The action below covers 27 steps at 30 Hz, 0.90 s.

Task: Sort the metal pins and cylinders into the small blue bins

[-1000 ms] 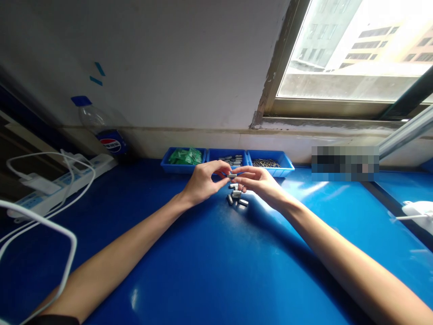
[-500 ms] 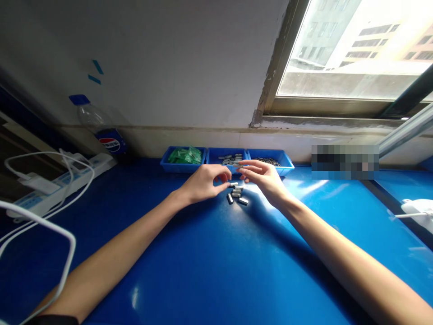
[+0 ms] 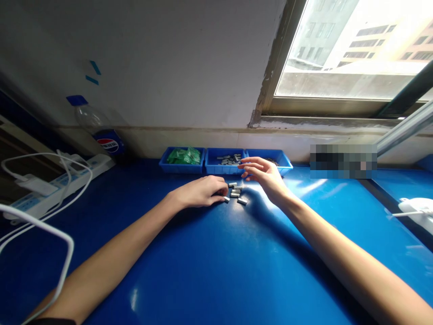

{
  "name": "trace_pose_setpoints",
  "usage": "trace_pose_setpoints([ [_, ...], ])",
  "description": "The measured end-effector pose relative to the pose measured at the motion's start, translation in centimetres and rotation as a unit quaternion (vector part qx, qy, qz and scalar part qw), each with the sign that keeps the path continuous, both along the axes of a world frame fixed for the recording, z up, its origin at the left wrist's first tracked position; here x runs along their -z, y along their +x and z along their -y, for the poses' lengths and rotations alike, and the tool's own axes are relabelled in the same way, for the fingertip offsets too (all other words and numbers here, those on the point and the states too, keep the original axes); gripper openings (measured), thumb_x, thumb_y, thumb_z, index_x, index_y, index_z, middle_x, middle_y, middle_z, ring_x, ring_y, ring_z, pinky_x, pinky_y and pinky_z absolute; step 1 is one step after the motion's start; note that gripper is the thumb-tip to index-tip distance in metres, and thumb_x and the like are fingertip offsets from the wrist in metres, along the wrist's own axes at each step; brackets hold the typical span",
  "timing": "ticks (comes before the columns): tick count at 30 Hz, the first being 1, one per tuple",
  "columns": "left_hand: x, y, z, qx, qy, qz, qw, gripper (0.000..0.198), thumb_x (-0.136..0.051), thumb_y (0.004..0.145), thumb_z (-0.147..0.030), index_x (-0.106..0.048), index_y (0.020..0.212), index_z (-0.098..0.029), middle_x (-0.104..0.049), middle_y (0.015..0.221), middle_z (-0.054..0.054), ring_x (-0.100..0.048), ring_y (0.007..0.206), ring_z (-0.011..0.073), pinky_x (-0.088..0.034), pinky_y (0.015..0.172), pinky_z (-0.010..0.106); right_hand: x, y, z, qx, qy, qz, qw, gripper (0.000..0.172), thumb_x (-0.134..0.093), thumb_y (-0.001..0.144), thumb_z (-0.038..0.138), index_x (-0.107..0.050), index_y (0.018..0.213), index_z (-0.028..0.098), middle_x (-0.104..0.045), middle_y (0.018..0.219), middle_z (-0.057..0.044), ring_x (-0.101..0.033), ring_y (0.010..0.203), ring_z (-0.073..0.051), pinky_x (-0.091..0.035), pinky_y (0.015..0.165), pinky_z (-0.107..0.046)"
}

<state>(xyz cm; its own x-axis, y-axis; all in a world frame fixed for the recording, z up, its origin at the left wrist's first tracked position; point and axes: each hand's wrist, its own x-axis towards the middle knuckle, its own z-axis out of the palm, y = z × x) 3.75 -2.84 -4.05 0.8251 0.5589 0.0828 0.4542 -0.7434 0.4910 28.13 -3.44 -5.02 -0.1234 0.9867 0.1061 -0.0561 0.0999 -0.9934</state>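
My left hand (image 3: 204, 190) is closed at the left edge of a small pile on the table, thumb and fingertips pinching a short silver metal piece (image 3: 226, 199). Beside it lie several similar dark-and-silver metal pieces (image 3: 236, 195), bar-like and finger-joint sized. My right hand (image 3: 262, 174) hovers above and to the right of the pile, at the front of the middle blue bin (image 3: 225, 169). Its fingers are apart and nothing shows between them. More metal pieces (image 3: 233, 159) lie in that bin, partly hidden by the right fingertips.
Left of the middle bin, a blue bin (image 3: 181, 169) holds green plastic packets (image 3: 184, 155). The right blue bin (image 3: 287, 165) holds thin dark parts. A cola bottle (image 3: 108, 142), power strip (image 3: 101, 163) and white cables (image 3: 69, 253) occupy the left. A white device (image 3: 417, 208) sits far right.
My left hand has moved down and left onto a metal piece at the pile's left side. The piece at my right fingertips is gone from them; that hand stays near the middle bin.
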Motion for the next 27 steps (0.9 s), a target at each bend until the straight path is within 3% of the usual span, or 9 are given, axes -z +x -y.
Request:
trace_pose_setpoints([
  [5, -0.4, 0.2, -0.1, -0.064, 0.008, 0.074, 0.995, 0.005, -0.067, 0.094, -0.020, -0.071, 0.098, -0.018, -0.076, 0.093, 0.003, -0.070, 0.081, 0.0167, -0.051, 0.074, 0.025, 0.3, 0.2, -0.2, -0.017, -0.025, 0.019, 0.999, 0.029, -0.078, 0.080, 0.032, -0.075, 0.106, 0.020, -0.079, 0.089, -0.005, -0.067, 0.072, -0.016, -0.052, 0.069, -0.030],
  [10, -0.6, 0.4, 0.0, -0.144, 0.080, 0.201, 0.966, 0.008, -0.073, 0.088, -0.018, -0.070, 0.095, -0.017, -0.075, 0.090, 0.001, -0.071, 0.082, 0.0161, -0.054, 0.078, 0.026, 0.5, 0.2, 0.0, -0.061, -0.052, 0.042, 0.996, 0.028, -0.079, 0.081, 0.032, -0.076, 0.106, 0.020, -0.079, 0.088, -0.005, -0.066, 0.070, -0.015, -0.052, 0.069, -0.030],
  [18, -0.3, 0.7, 0.3, -0.145, 0.142, 0.243, 0.949, 0.010, -0.074, 0.086, -0.014, -0.070, 0.094, -0.017, -0.074, 0.088, 0.000, -0.070, 0.080, 0.0138, -0.053, 0.076, 0.024, 0.3, -0.6, 0.8, -0.160, -0.064, -0.003, 0.985, 0.038, -0.086, 0.081, 0.035, -0.077, 0.115, 0.021, -0.080, 0.101, -0.007, -0.069, 0.079, -0.016, -0.054, 0.076, -0.031],
  [22, -0.1, 0.9, 0.3, -0.144, 0.144, 0.231, 0.951, 0.010, -0.074, 0.086, -0.015, -0.069, 0.094, -0.017, -0.074, 0.089, 0.000, -0.070, 0.081, 0.0145, -0.054, 0.077, 0.025, 0.3, -1.0, 0.9, -0.145, -0.079, -0.045, 0.985, 0.034, -0.088, 0.078, 0.034, -0.079, 0.108, 0.020, -0.078, 0.091, -0.005, -0.064, 0.072, -0.013, -0.053, 0.073, -0.029],
  [25, 0.2, 1.0, 0.1, -0.179, 0.124, 0.194, 0.957, 0.011, -0.076, 0.086, -0.019, -0.068, 0.093, -0.017, -0.074, 0.089, 0.001, -0.071, 0.081, 0.0170, -0.055, 0.077, 0.027, 0.3, -0.9, 0.6, -0.088, -0.084, -0.049, 0.991, 0.029, -0.087, 0.077, 0.033, -0.080, 0.102, 0.019, -0.076, 0.084, -0.004, -0.062, 0.068, -0.012, -0.052, 0.069, -0.028],
  [27, 0.6, 1.0, -0.1, -0.186, 0.117, 0.144, 0.965, 0.007, -0.073, 0.089, -0.022, -0.070, 0.094, -0.017, -0.076, 0.092, 0.003, -0.072, 0.084, 0.0198, -0.055, 0.078, 0.031, 0.2, -0.7, 0.3, -0.043, -0.077, -0.053, 0.995, 0.031, -0.086, 0.077, 0.031, -0.080, 0.106, 0.020, -0.078, 0.090, -0.005, -0.066, 0.073, -0.014, -0.054, 0.070, -0.028],
])
